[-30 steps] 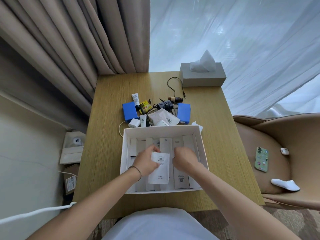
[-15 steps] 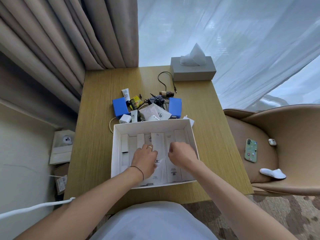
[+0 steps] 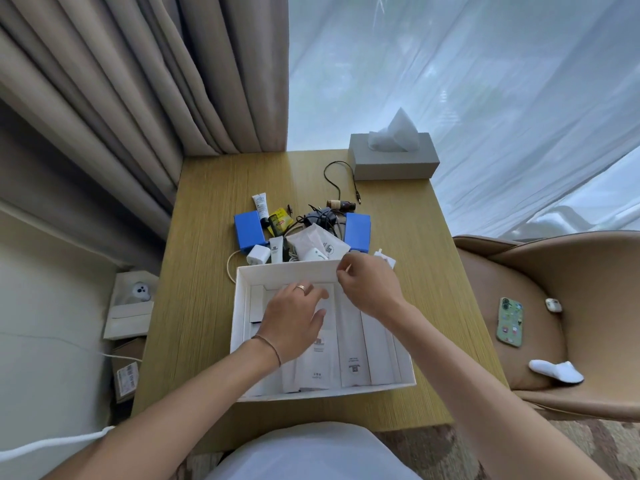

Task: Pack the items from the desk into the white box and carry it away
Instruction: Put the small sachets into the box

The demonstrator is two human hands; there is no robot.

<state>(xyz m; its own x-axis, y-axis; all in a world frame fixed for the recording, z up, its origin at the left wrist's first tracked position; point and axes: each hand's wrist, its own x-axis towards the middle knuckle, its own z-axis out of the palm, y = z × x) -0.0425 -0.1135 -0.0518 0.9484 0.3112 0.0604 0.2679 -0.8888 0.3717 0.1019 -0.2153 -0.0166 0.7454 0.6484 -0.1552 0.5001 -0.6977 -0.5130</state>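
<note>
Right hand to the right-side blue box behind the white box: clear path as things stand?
Probably yes. The right hand is at the white box's far rim, and the blue box lies just beyond it with its top uncovered.

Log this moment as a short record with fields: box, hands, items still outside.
box: white box on the desk, holding flat white packets
left hand: inside the box, fingers spread over the packets
right hand: at the far rim, fingers curled; whether it holds anything is unclear
still outside: two blue boxes, white charger, tube, cables
</note>
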